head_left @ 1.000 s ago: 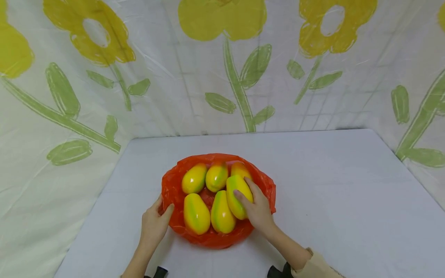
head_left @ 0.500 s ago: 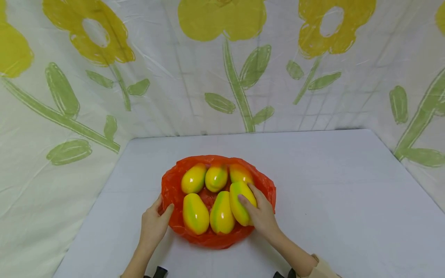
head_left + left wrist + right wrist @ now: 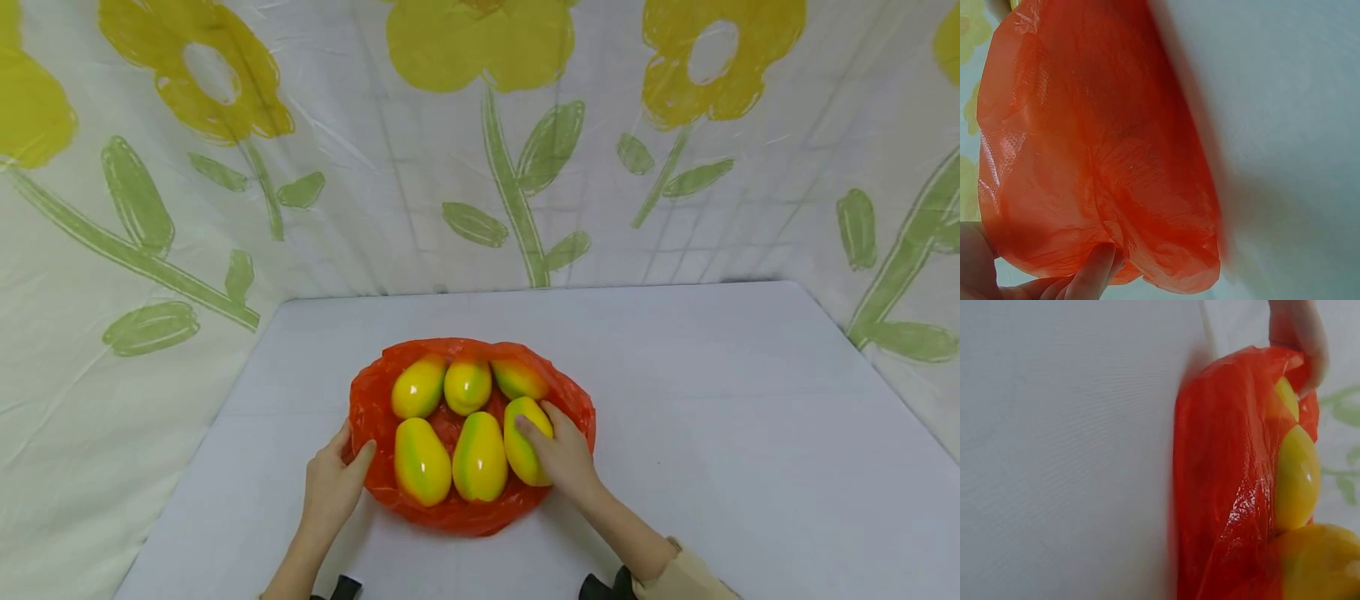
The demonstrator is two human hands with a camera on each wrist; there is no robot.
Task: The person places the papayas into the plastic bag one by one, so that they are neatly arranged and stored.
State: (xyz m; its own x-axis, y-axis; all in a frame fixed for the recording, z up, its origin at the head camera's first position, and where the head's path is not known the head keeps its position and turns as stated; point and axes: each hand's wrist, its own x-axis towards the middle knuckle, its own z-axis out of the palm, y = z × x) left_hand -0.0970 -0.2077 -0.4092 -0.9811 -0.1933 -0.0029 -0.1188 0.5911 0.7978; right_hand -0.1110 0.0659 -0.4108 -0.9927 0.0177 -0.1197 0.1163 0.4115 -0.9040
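A red plastic bag [image 3: 472, 518] lies wide open on the table, its rim spread into a round shape. Inside it several glossy yellow-green papayas [image 3: 480, 457] sit in two rough rows. At the bag's left side my left hand [image 3: 335, 479] holds the rim, thumb inside and fingers outside. The left wrist view shows those fingers [image 3: 1092, 272] against the bag's thin wall [image 3: 1097, 137]. My right hand [image 3: 566, 458] grips the front right papaya [image 3: 522, 446], thumb on top and fingers along its far side. In the right wrist view, papayas [image 3: 1297, 478] rise above the bag's edge.
A white-covered table [image 3: 712, 433] extends around the bag on all sides. Behind it hangs a pale curtain [image 3: 360, 167] printed with yellow flowers and green leaves. Black straps [image 3: 347, 587] show at the bottom edge near the wrists.
My right hand has moved the gripped papaya slightly right and toward me, down into the front right of the bag. The back right papaya has tilted. My left hand stays put.
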